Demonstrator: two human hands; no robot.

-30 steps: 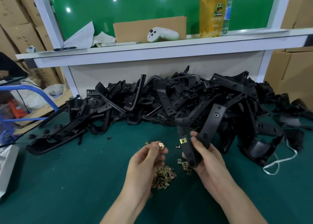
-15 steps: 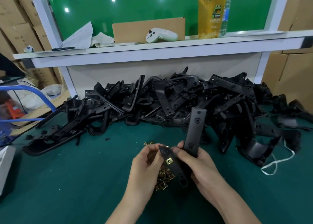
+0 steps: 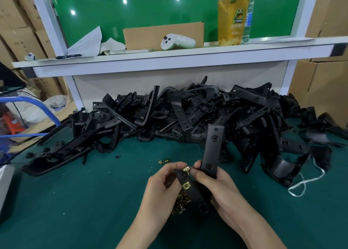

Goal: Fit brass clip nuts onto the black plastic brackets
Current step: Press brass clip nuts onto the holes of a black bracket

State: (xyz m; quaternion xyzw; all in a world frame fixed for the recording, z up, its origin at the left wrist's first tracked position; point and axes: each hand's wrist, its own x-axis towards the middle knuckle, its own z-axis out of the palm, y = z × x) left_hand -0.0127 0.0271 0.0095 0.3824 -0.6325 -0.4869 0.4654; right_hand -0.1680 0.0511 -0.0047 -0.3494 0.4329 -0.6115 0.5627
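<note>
The bracket (image 3: 212,150) is showing plain matte black, and the pile of brackets (image 3: 188,113) is showing the same black. The upper clip nut (image 3: 186,168) and lower clip nut (image 3: 187,185) are gleaming brass-gold, like the loose clip nuts (image 3: 181,204). The table (image 3: 75,201) is showing dark teal-green. The board (image 3: 150,7) is glowing bright green, the shelf (image 3: 169,60) and controller (image 3: 178,41) are showing white, the cardboard (image 3: 163,34) brown, and the cup (image 3: 233,16) is showing amber-yellow with a green frog print.
</note>
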